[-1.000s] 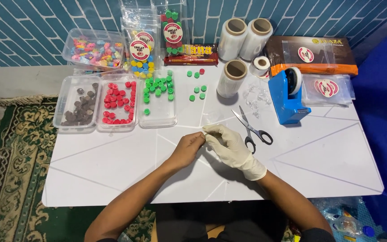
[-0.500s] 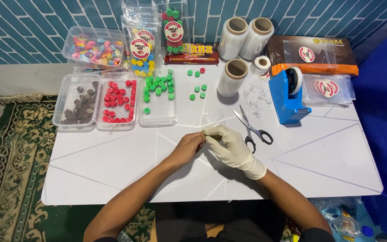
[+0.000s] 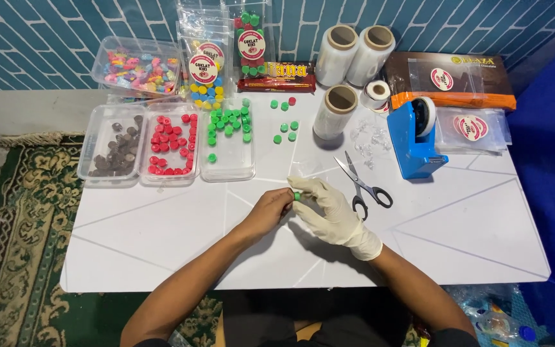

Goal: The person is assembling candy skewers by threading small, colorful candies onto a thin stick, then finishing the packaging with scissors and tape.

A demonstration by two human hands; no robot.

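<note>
At table centre: my bare left hand point(image 3: 270, 209) and gloved right hand point(image 3: 325, 209) pinch small green piece point(image 3: 297, 196) between fingertips, above tabletop. Scissors point(image 3: 364, 183) at 3 o'clock, close. Risk: grip slips, piece drops, rolls off white table point(image 3: 162, 257).

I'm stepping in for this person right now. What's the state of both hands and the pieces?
Left hand: bare, fingers pinching a green piece.
Right hand: gloved, fingers on the same piece, above the white table.
Supply: trays of brown, red and green pieces; loose pieces by the film roll.
Scissors and blue tape dispenser lie right.
Done: filled bags stand behind.
Left: many pieces remain in the trays.
</note>
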